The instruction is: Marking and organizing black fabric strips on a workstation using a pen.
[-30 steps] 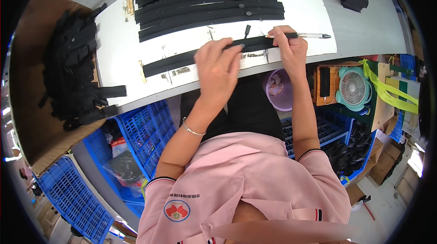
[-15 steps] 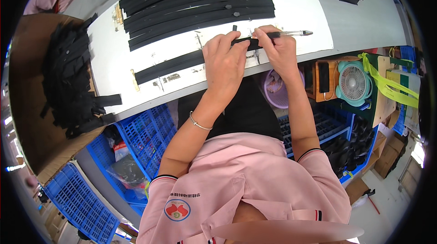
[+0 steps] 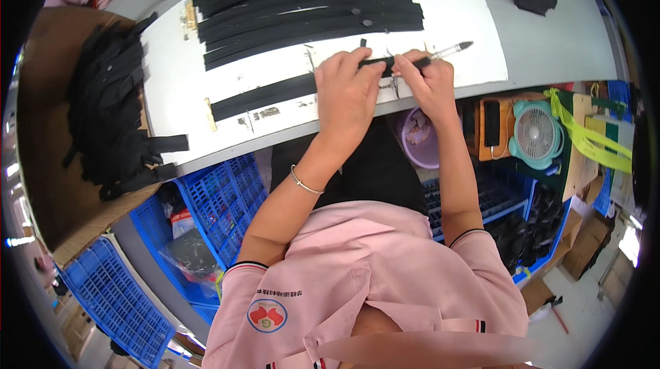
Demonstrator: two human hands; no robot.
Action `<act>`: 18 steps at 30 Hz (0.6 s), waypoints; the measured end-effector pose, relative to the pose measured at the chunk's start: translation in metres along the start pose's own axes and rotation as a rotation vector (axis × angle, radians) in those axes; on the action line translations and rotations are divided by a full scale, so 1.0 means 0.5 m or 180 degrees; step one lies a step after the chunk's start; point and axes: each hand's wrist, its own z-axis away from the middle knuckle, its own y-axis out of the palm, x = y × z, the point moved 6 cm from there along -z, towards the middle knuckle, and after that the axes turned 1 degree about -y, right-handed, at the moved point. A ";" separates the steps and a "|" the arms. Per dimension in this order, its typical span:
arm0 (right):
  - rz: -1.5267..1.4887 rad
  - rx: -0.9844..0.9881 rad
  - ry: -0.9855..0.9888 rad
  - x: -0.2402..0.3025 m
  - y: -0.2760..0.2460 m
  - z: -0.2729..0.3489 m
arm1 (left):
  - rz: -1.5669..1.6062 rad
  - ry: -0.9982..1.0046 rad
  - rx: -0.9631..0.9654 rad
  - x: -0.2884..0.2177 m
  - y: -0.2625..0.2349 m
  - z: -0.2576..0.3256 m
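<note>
A long black strap (image 3: pixel 265 96) lies along the near edge of the white table (image 3: pixel 474 39). My left hand (image 3: pixel 347 90) presses flat on the strap's right part. My right hand (image 3: pixel 430 80) grips a silver pen (image 3: pixel 447 52) with its tip pointing right, held against the strap's end just beside my left fingers. A row of several black straps (image 3: pixel 309 18) lies side by side farther back on the table.
A heap of black straps (image 3: pixel 110 104) sits on a brown surface at the left. Blue crates (image 3: pixel 227 197) stand under the table. A purple bucket (image 3: pixel 416 142), a small fan (image 3: pixel 536 136) and yellow-green webbing (image 3: pixel 584 138) are at the right.
Both hands and the strap have shifted slightly up the picture; the pen stays in my right hand and my left hand stays on the strap.
</note>
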 end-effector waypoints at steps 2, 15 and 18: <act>0.0221 0.0087 -0.0150 -0.002 0.000 -0.002 | 0.0087 -0.0010 0.0116 0.001 0.001 -0.001; -0.0511 -0.0703 0.0538 -0.048 -0.033 0.034 | -0.0456 0.0245 0.0662 0.154 0.084 -0.210; -0.0728 -0.0601 0.0459 -0.050 -0.014 0.024 | -0.0495 0.0151 0.0517 0.209 0.083 -0.252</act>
